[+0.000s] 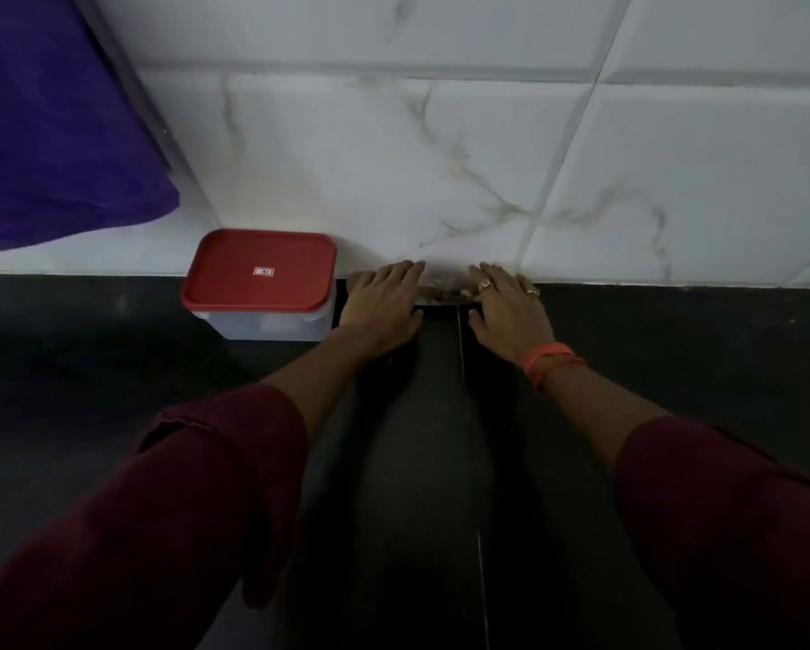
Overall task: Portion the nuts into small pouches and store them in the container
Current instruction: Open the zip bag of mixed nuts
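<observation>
Head view: looks down along both forearms to the back of a dark desk [675,368], where it meets a marble-tiled wall [393,157].
Left hand [384,302]: palm down, with the fingers [405,270] straight and slightly spread. It lies flat on the left end of a low packet and grips nothing.
Right hand [510,307]: mirrors the left, palm down with flat fingers on the packet's right end. It wears rings on two fingers and orange threads [550,356] at the wrist.
Packet [445,293]: only the strip between the two hands shows. It lies on the desk against the foot of the wall.
Nuts [457,291]: brownish lumps in that strip, most likely the nuts, though dim and small.
Why held so: flat palms at both ends suggest pressing the packet down, either to steady it or to draw it forward from the wall. Which of the two, I cannot tell.
Container [271,323]: a clear box on the desk just left of the left hand, close to the wall.
Lid [260,269]: red, sitting squarely on the box with a small label at its centre.
Container contents: nothing definite shows through the cloudy wall, so I cannot tell whether it is empty.
Pouches: none in view.
Progress: probably the very start, since nothing is portioned and the lid must come off before anything is stored.
Purple cloth [56,124]: hangs at the upper left, well apart from the work.
</observation>
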